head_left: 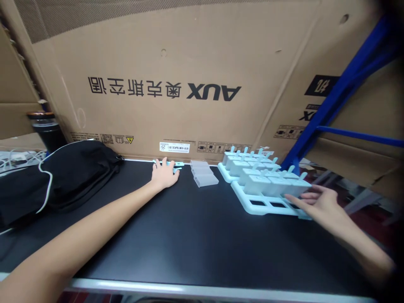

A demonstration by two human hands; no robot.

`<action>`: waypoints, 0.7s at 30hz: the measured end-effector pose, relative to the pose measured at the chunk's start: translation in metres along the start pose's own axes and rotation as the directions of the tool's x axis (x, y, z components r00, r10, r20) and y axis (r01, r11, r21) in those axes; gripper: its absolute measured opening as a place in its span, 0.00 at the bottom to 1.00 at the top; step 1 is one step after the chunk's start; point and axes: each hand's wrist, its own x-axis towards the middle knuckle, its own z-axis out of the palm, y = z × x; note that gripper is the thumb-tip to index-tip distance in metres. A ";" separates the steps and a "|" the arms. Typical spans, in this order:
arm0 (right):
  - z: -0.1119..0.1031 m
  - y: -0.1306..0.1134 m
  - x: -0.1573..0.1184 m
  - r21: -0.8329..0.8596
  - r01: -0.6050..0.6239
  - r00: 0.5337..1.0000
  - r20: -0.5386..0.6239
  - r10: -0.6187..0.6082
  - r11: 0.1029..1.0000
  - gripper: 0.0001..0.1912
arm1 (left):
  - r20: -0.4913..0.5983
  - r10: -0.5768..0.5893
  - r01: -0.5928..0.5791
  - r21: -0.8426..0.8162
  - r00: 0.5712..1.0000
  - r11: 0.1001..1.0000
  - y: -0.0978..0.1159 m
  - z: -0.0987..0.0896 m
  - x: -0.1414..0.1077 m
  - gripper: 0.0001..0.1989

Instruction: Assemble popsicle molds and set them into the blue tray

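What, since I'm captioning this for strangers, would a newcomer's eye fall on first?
Behind the tabletop looms a cardboard box with upside-down AUX lettering. Light-blue popsicle molds stand toward the right, the right hand at their near right corner. Farther left, the left hand spreads over light-blue sticks by the box.

Pale-blue mold tray [245,200] at right, square lidded molds [257,184] upright in its far slots, handles [291,169] pointing up, near slots open, pale-blue sticks [177,163] at far middle (partly hidden), lying down
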 end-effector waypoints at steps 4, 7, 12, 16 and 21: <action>-0.012 -0.019 0.006 -0.053 -0.042 0.966 0.254 0.054 0.998 0.18 | -0.002 0.037 -0.037 0.004 0.999 0.999 -0.001 0.000 0.001 0.18; -0.015 -0.030 0.008 -0.258 0.006 0.970 0.237 0.057 0.966 0.17 | 0.019 0.057 -0.057 -0.001 0.998 0.998 0.002 -0.006 0.000 0.17; -0.007 -0.040 -0.001 -0.423 0.032 0.981 0.186 0.052 0.906 0.26 | 0.072 0.064 -0.060 -0.055 0.995 0.997 0.008 -0.015 -0.002 0.14; -0.005 -0.043 -0.009 -0.439 0.040 0.984 0.173 0.041 0.897 0.29 | 0.069 0.084 -0.079 -0.066 0.994 0.995 0.009 -0.018 -0.003 0.14; -0.006 -0.043 -0.013 -0.420 0.071 0.990 0.139 -0.013 0.905 0.31 | 0.031 0.137 -0.136 -0.036 0.990 0.990 0.008 -0.017 -0.003 0.14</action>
